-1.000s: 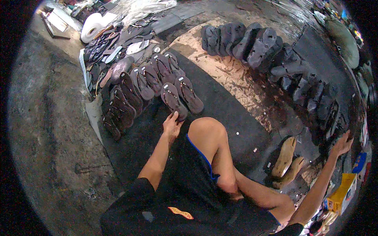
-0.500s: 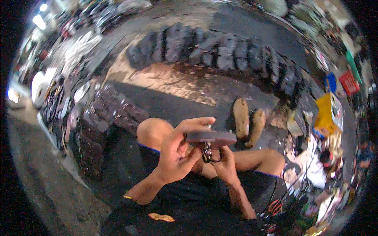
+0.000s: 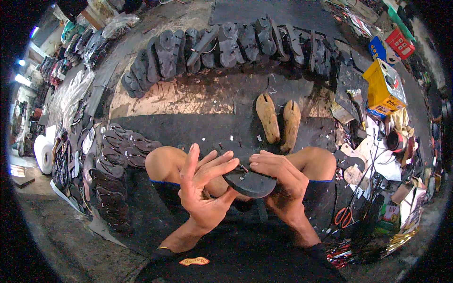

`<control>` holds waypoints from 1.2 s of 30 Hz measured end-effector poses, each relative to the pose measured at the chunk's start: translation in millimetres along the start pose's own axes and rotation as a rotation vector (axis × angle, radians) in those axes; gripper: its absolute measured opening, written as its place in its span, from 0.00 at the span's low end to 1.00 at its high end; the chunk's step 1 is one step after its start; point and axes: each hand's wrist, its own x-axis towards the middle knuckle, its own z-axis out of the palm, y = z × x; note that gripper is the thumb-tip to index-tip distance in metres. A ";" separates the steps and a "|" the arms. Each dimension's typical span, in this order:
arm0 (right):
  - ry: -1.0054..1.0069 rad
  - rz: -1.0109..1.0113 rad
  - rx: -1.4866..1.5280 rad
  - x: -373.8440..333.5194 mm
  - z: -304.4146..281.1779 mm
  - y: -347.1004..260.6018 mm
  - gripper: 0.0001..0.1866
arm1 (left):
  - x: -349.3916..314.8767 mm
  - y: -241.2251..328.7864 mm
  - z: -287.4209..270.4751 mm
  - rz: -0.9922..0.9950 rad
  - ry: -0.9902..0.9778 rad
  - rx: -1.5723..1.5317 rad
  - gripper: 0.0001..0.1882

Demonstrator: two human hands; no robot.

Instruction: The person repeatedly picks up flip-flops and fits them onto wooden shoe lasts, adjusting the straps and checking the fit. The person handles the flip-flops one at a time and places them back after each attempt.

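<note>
Between my hands, above my lap, is a black flip-flop [image 3: 257,184], tilted so that one broad face and a rounded end show. My left hand [image 3: 204,181] grips its left edge, thumb below and fingers reaching over the top, the forefinger raised. From the other side my right hand [image 3: 284,181] holds it, fingertips meeting near a dark strap piece on the face. The far end of the flip-flop is partly hidden by my fingers. Just beyond my right knee lie two wooden shoe lasts [image 3: 268,118], side by side.
Dark flip-flops [image 3: 229,45] stand in a curved row at the far side. More finished-looking flip-flops [image 3: 113,158] are stacked at left, near a white roll [image 3: 44,153]. At right are a yellow box [image 3: 384,89], paper scraps [image 3: 384,160] and orange-handled scissors [image 3: 343,217].
The flip-flop has turned from edge-on to showing a broad face. My right hand has come up from beneath to its right side. The whole view has shifted, and the picture is sharper.
</note>
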 end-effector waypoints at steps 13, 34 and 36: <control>-0.076 0.118 0.101 15.2 -0.7 2.2 0.32 | 10.6 -11.8 -5.0 -0.007 -0.143 -0.028 0.20; 0.010 0.446 -0.598 -23.9 -11.6 257.9 0.56 | 49.1 -112.5 -26.7 -0.815 0.098 -0.677 0.35; 0.053 0.707 -0.325 -30.1 4.0 263.7 0.58 | 57.5 -130.7 -35.8 -0.793 -0.016 -1.040 0.40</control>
